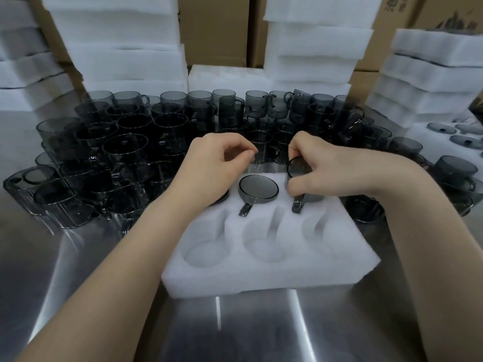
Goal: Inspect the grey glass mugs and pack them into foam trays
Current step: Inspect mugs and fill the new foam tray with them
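Head view: how do the mugs look, and where are they?

Smoky grey glass, see-through, with dark rims. The foam tray (pixel 261 273) sits at the middle of the counter (pixel 78 257). Its far row holds a middle mug (pixel 258 188), seated in its pocket with the handle pointing to the near edge. A tilted mug (pixel 299 169) stands in the far right pocket. A third mug (pixel 220 198) in the far left pocket is mostly hidden under the wrist. The near pockets show white foam.

And the hands?

The right hand (pixel 321 168) pinches the tilted mug by its rim, fingers curled round it. The left hand (pixel 217 158) is over the tray's far edge, fingers curled, thumb tip against forefinger, nothing visible in the pinch.

What about the surroundings?

The counter is brushed steel with glare streaks. Loose mugs (pixel 125 147) crowd its far half, touching one another. Foam stacks (pixel 125 48) and cardboard boxes (pixel 214 27) rise behind. Grey lids (pixel 441 128) lie on foam at the right edge.
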Motion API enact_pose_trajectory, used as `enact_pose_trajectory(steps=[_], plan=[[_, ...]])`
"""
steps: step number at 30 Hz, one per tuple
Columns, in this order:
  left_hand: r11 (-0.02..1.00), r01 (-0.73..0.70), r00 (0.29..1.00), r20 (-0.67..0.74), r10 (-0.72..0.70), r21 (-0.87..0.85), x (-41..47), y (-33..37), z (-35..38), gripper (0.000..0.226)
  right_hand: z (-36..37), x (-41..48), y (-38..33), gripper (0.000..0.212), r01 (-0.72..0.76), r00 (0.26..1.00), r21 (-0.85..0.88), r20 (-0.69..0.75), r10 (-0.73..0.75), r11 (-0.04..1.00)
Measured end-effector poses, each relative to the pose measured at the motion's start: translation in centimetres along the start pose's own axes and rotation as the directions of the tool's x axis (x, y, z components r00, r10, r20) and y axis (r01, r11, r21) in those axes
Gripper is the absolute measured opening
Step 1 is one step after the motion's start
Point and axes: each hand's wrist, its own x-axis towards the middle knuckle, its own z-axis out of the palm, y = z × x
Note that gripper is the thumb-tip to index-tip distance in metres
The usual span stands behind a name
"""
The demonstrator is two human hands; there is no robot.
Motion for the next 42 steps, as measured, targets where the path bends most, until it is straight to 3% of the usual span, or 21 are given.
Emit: enact_pose_trajectory(steps=[5,11,14,17,21,29,32,34,36,37,39,40,42], plan=[[1.0,-0.001,1.0,0.014,0.0,0.016,0.0,0.0,0.1,0.014,-0.1,0.5,0.5,0.061,0.011,0.983,-0.049,0.183,-0.002,0.999],[1.0,0.012,0.999,0.032,-0.012,0.013,0.1,0.0,0.1,0.014,0.1,1.0,0.9,0.065,-0.05,0.937,0.021,0.347,0.04,0.999],[1.0,0.009,0.999,0.037,-0.01,0.007,0.1,0.0,0.1,0.014,0.6,1.1,0.6,0.076,-0.052,0.933,-0.059,0.353,0.069,0.997],[1.0,0.0,0.999,0.05,-0.001,0.021,0.2,-0.1,0.1,0.013,1.3,1.4,0.0,0.105,-0.062,0.944,-0.198,0.307,0.122,0.978],[0.997,-0.032,0.997,0.067,0.027,0.068,0.3,-0.3,0.3,0.013,2.1,1.3,0.2,0.11,-0.069,0.957,-0.217,0.26,0.125,0.974],[0.991,-0.031,0.995,0.093,0.019,0.133,0.5,-0.8,0.5,0.014,3.7,0.4,1.3,0.108,0.014,0.999,-0.339,0.052,0.003,0.941],[0.988,-0.038,0.995,0.094,0.024,0.148,0.6,-0.8,0.5,0.014,4.2,0.5,1.3,0.108,0.018,1.0,-0.293,0.009,-0.016,0.956],[0.988,-0.042,0.996,0.09,0.029,0.148,0.6,-0.9,0.5,0.013,4.2,0.7,1.2,0.102,0.002,0.995,-0.193,-0.098,-0.021,0.981],[0.987,-0.046,0.996,0.084,0.033,0.152,0.6,-0.9,0.5,0.013,3.6,1.0,1.6,0.067,0.032,0.914,-0.105,-0.399,-0.072,0.994],[0.987,-0.046,0.996,0.083,0.034,0.153,0.6,-1.0,0.5,0.014,2.9,1.2,2.0,0.048,0.044,0.817,-0.116,-0.568,-0.103,0.992],[0.988,-0.043,0.996,0.087,0.03,0.15,0.6,-1.0,0.5,0.014,0.6,1.6,3.3,0.035,-0.042,0.646,-0.187,-0.754,-0.116,0.982],[0.988,-0.041,0.996,0.087,0.029,0.147,0.6,-1.0,0.5,0.015,-0.5,1.7,4.1,0.036,-0.132,0.619,-0.193,-0.782,-0.072,0.972],[0.989,-0.037,0.996,0.086,0.025,0.141,0.6,-1.0,0.5,0.015,-2.0,2.0,5.2,0.042,-0.305,0.652,-0.153,-0.753,0.089,0.94]])
